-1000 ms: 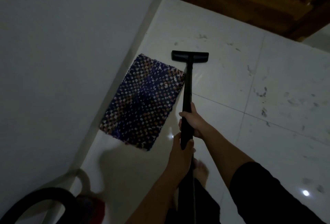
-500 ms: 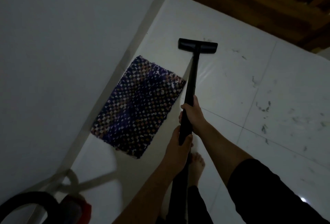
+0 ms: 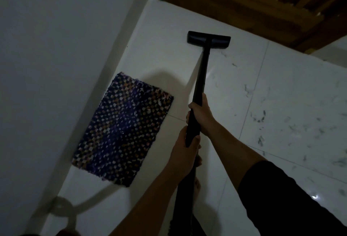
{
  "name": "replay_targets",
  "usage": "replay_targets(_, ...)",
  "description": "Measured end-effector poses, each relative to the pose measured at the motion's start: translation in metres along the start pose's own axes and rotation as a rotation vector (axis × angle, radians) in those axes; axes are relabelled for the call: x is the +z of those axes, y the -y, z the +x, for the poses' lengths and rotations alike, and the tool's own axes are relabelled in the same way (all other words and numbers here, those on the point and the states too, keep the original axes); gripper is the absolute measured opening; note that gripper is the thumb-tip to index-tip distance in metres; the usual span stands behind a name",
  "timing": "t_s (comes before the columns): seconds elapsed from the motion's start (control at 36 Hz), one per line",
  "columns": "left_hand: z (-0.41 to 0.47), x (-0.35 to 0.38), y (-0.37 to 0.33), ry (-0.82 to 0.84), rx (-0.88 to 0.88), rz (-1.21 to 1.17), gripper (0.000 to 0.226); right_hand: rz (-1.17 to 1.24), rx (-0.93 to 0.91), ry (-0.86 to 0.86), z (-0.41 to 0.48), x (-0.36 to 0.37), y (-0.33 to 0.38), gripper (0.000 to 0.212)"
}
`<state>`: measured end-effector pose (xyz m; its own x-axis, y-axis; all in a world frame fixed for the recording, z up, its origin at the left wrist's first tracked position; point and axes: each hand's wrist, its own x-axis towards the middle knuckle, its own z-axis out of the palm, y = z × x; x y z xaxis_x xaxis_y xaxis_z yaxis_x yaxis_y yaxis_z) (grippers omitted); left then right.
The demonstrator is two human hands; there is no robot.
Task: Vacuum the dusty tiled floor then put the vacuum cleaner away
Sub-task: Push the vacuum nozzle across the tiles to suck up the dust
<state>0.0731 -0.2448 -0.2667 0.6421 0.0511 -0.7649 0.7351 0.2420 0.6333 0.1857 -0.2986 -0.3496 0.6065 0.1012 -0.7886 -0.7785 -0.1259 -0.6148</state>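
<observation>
The vacuum wand [image 3: 200,85] runs as a black tube from both hands out to its floor head [image 3: 209,39], which lies flat on the white tiled floor [image 3: 281,104] near the wooden door [image 3: 244,0]. The right hand [image 3: 201,112] is wrapped round the tube higher up, fingers closed about it; the left hand [image 3: 185,148] grips the tube just below, also curled tight. A purple woven mat [image 3: 124,128] lies to the left of the wand, apart from it (beside the white wall [image 3: 56,47]). Dark specks dot the tiles right of the wand.
</observation>
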Motion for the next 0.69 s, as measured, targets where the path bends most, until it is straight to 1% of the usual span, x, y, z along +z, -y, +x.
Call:
replay_targets(0.19,0.009,0.000,-0.014,-0.077,-0.008,-0.076,0.041,-0.079,0.009,0.089,0.016,0.013,0.017,0.074)
replay_targets(0.31,0.004,-0.009,-0.017,-0.100,-0.022,-0.182,0.029,-0.179,0.023,0.115,0.019,0.033,0.014,0.078)
replay_targets(0.42,0.003,-0.020,-0.019,-0.126,-0.017,-0.238,0.028,-0.222,0.035,0.154,0.020,0.050,0.012,0.080)
replay_targets(0.47,0.003,-0.023,-0.020,-0.134,-0.021,-0.243,0.027,-0.217,0.034,0.161,0.021,0.054,0.013,0.080)
replay_targets(0.56,0.003,-0.025,-0.020,-0.133,-0.037,-0.232,0.033,-0.204,0.036,0.152,0.020,0.055,0.013,0.080)
replay_targets(0.69,0.005,-0.019,-0.021,-0.116,-0.026,-0.151,0.039,-0.183,0.028,0.104,0.018,0.046,0.013,0.079)
